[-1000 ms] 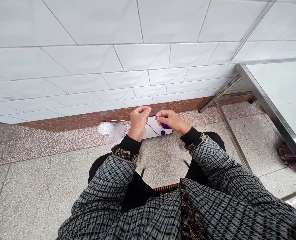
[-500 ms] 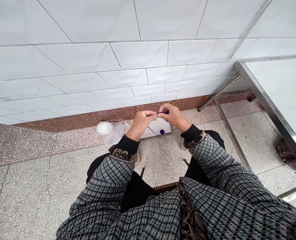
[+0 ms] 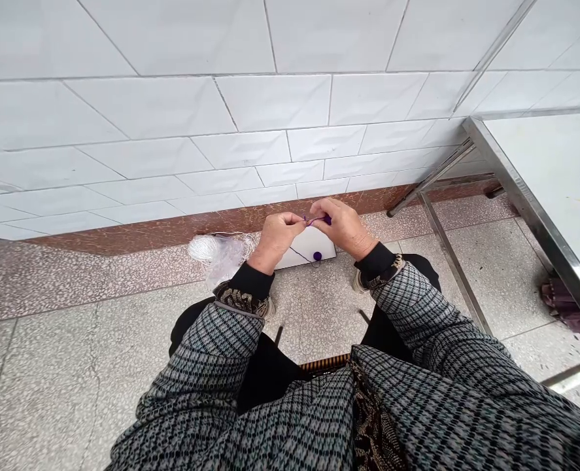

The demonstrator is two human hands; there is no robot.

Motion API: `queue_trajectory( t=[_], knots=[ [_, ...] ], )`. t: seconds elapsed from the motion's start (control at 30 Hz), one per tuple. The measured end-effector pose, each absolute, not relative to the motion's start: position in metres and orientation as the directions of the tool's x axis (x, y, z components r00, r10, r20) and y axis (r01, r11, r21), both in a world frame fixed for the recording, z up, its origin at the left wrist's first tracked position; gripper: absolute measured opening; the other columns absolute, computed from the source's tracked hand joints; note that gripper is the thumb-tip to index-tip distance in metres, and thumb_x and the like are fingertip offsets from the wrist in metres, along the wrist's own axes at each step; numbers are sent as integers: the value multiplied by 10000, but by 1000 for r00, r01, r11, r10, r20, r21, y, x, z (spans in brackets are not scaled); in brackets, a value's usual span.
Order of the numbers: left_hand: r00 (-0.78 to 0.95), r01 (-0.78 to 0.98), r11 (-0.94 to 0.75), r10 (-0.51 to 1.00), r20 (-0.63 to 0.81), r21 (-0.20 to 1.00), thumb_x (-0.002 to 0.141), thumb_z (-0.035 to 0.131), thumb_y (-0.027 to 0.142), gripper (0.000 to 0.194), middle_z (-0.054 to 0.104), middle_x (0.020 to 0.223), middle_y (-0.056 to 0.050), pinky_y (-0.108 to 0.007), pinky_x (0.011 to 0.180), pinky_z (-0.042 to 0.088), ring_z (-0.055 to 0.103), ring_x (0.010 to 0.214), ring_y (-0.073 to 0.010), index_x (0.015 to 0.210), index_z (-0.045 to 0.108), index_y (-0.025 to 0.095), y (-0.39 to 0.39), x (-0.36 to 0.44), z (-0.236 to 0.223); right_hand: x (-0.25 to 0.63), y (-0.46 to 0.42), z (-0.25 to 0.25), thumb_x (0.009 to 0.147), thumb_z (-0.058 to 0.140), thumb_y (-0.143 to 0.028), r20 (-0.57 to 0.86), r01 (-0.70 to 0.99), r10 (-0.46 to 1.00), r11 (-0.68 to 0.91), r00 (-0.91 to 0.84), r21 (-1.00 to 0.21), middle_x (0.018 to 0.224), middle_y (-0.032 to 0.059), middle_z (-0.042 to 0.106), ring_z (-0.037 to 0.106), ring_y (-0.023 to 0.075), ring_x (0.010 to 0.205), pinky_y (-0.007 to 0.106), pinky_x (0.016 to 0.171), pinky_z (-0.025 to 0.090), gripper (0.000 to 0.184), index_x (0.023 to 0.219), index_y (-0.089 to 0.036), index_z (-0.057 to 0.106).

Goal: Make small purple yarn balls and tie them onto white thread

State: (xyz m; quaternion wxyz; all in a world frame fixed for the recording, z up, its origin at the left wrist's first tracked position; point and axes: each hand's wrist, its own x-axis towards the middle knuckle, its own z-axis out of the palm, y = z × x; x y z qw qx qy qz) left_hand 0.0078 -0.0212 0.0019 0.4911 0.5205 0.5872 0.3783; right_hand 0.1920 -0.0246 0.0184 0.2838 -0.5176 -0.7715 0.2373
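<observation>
Purple yarn (image 3: 314, 221) spans the small space between my two hands, held up in front of me. My left hand (image 3: 280, 237) pinches one part of it between thumb and fingertips. A darker purple bit shows at the fingers of my right hand (image 3: 342, 226), which is closed around the yarn. A thin strand runs down from my left hand to a small purple yarn ball (image 3: 318, 256). That ball rests on a white board or box (image 3: 294, 256) below my hands. Whether a hook or needle is in the fingers I cannot make out.
Left of the board, white yarn (image 3: 204, 247) lies with a clear plastic bag (image 3: 225, 258) on the speckled floor. A white tiled wall (image 3: 250, 108) stands ahead. To the right is a metal-framed table (image 3: 525, 190), with a dark maroon item (image 3: 567, 304) under it.
My hands have drawn slightly apart, and more purple yarn shows between them. The strand running to the ball looks straighter.
</observation>
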Motion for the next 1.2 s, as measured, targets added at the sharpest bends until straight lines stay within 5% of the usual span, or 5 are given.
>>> queue_trajectory(
  t=[0.2, 0.53, 0.7, 1.07, 1.2],
  knots=[
    [145, 193, 151, 973, -181, 970, 728, 870, 338, 176, 753, 729, -22, -305, 692, 466, 609, 677, -165, 727, 800, 176, -23, 8, 0, 196, -16, 12, 893, 794, -105, 30, 582, 957, 199, -288, -788, 837, -29, 633, 572, 174, 794, 324, 811, 455, 220, 1068, -200, 700],
    [-19, 309, 37, 999, -33, 950, 777, 762, 208, 124, 754, 712, -20, -288, 710, 474, 639, 707, -172, 658, 744, 181, -24, 12, 6, 191, -31, 24, 1028, 738, -186, 220, 751, 915, 402, -337, -524, 1125, 110, 729, 631, 283, 1113, 403, 982, 505, 137, 1162, -208, 728],
    [58, 163, 102, 992, -112, 981, 719, 887, 271, 153, 749, 723, -26, -287, 708, 486, 638, 737, -180, 682, 772, 176, -27, 13, 9, 194, -23, 19, 925, 789, -86, 144, 668, 953, 289, -265, -686, 957, 22, 689, 617, 214, 921, 359, 890, 483, 266, 1149, -209, 714],
    [262, -254, 329, 929, -262, 910, 650, 984, 494, 475, 473, 632, 48, -196, 473, 191, 341, 541, -60, 738, 654, 164, -37, 25, 7, 191, -18, 18, 872, 732, -104, -166, 366, 965, -82, -205, -927, 790, -59, 598, 533, 129, 665, 295, 647, 447, 315, 1172, -171, 662],
    [193, -258, 353, 931, -310, 899, 808, 943, 503, 523, 417, 599, 70, -193, 451, 184, 297, 504, -45, 681, 544, 188, -39, 33, 6, 190, -19, 22, 876, 758, -134, -245, 259, 940, -181, -238, -949, 817, -36, 640, 542, 122, 637, 280, 588, 460, 301, 1156, -186, 660]
  ],
)
